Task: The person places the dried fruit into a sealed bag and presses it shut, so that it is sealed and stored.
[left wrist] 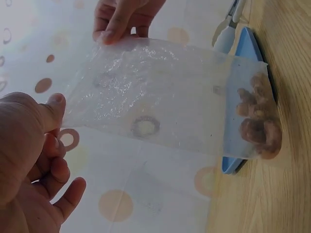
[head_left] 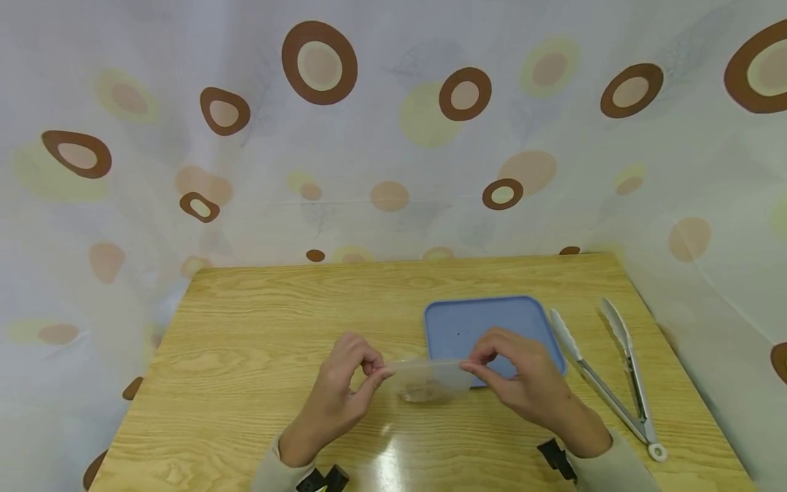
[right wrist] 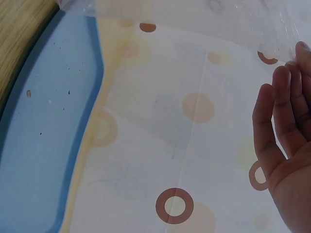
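A clear plastic bag hangs between my two hands, with several brown lumpy pieces gathered at its bottom. What those pieces are, I cannot tell. My left hand pinches one top corner of the bag between thumb and forefinger. The opposite top corner is pinched by my right hand, whose other fingers are only slightly bent. Behind the bag lies a blue tray, bearing only small dark specks in the right wrist view.
Metal tongs with pale tips lie spread on the wooden table, right of the tray. A patterned curtain rises behind the table and along its sides.
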`<action>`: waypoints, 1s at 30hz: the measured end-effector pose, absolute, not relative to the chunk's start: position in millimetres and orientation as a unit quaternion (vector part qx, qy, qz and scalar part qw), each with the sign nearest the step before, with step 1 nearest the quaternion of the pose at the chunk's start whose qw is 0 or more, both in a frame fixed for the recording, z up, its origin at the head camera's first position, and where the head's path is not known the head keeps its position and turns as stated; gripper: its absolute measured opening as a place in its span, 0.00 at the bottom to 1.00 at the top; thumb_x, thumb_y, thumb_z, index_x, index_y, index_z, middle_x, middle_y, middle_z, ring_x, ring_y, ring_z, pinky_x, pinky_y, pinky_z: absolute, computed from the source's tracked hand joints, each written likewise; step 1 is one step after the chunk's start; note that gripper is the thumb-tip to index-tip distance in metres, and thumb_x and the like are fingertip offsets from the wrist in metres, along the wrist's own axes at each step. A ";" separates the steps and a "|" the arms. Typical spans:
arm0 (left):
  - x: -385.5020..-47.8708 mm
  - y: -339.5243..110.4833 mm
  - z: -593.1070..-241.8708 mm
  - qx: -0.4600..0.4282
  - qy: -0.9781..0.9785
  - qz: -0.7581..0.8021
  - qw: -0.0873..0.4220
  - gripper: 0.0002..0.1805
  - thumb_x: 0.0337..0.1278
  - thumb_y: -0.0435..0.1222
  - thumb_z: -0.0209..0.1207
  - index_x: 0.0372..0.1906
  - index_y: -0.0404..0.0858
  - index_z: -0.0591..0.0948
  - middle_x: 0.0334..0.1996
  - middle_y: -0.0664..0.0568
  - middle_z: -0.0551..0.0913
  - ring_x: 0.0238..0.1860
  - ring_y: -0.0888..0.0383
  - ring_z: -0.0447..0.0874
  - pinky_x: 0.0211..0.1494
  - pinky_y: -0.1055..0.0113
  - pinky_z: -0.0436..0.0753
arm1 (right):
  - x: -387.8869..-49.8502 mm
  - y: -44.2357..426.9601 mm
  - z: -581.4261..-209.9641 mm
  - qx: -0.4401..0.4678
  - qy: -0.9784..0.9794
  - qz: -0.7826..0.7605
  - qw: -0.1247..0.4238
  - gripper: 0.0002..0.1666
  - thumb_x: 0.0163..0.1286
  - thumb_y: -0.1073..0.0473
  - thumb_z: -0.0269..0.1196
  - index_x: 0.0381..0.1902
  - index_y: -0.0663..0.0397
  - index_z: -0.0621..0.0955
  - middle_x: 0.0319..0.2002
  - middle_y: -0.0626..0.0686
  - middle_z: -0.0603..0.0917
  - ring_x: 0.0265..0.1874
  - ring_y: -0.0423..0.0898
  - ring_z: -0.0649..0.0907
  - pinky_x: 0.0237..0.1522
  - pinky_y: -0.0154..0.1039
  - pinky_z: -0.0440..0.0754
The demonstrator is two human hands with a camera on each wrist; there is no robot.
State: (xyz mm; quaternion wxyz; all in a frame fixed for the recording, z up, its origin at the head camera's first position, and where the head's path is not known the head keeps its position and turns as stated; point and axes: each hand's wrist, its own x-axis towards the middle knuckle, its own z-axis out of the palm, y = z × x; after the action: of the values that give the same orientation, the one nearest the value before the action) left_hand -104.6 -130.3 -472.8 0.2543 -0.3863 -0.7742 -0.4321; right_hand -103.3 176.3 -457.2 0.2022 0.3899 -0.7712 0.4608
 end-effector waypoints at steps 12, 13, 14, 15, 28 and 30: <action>-100.1 -150.7 -474.4 -0.377 -0.773 -0.465 0.209 0.09 0.74 0.29 0.67 0.37 0.40 0.78 0.31 0.55 0.77 0.36 0.61 0.74 0.42 0.73 0.77 | -108.4 165.0 -472.6 0.364 -0.772 0.496 0.158 0.09 0.70 0.67 0.75 0.42 0.48 0.87 0.35 0.44 0.89 0.33 0.35 0.86 0.40 0.29 0.86; -101.3 -154.3 -475.1 -0.367 -0.777 -0.473 0.196 0.11 0.71 0.26 0.67 0.37 0.41 0.78 0.31 0.55 0.77 0.36 0.62 0.74 0.42 0.71 0.78 | -111.0 162.4 -474.0 0.355 -0.782 0.491 0.146 0.09 0.71 0.66 0.75 0.42 0.47 0.87 0.35 0.44 0.89 0.33 0.35 0.86 0.40 0.30 0.87; -103.2 -158.0 -476.0 -0.355 -0.780 -0.480 0.185 0.12 0.68 0.23 0.68 0.37 0.41 0.78 0.31 0.55 0.78 0.36 0.62 0.74 0.42 0.70 0.78 | -114.0 159.4 -474.8 0.349 -0.791 0.484 0.134 0.07 0.72 0.64 0.74 0.42 0.46 0.88 0.36 0.43 0.90 0.34 0.34 0.86 0.40 0.30 0.87; -105.9 -161.3 -477.2 -0.342 -0.785 -0.487 0.173 0.14 0.67 0.21 0.68 0.36 0.42 0.78 0.31 0.55 0.78 0.36 0.63 0.75 0.42 0.69 0.78 | -117.9 156.4 -475.3 0.343 -0.799 0.477 0.123 0.06 0.73 0.63 0.74 0.43 0.46 0.88 0.36 0.43 0.90 0.34 0.34 0.86 0.40 0.31 0.88; -177.6 -175.2 -511.5 -0.181 -0.846 -0.491 0.099 0.07 0.78 0.34 0.65 0.38 0.39 0.82 0.32 0.51 0.84 0.37 0.63 0.81 0.48 0.62 0.84 | -195.1 122.5 -482.1 0.247 -0.903 0.350 0.033 0.04 0.79 0.55 0.70 0.45 0.47 0.89 0.40 0.43 0.88 0.39 0.38 0.86 0.45 0.40 0.87; -187.4 -175.0 -516.1 -0.159 -0.852 -0.493 0.073 0.07 0.79 0.36 0.65 0.40 0.38 0.83 0.34 0.49 0.85 0.38 0.61 0.82 0.49 0.64 0.85 | -203.5 120.1 -486.0 0.237 -0.911 0.336 0.025 0.03 0.78 0.56 0.71 0.44 0.47 0.90 0.40 0.44 0.88 0.39 0.40 0.86 0.46 0.42 0.87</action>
State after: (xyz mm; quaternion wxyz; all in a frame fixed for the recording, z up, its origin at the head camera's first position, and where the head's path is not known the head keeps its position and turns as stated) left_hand -187.4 -175.0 -516.1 0.0730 -0.1589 -0.8524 -0.4928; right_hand -203.5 120.1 -486.0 0.0248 0.2366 -0.9113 0.3361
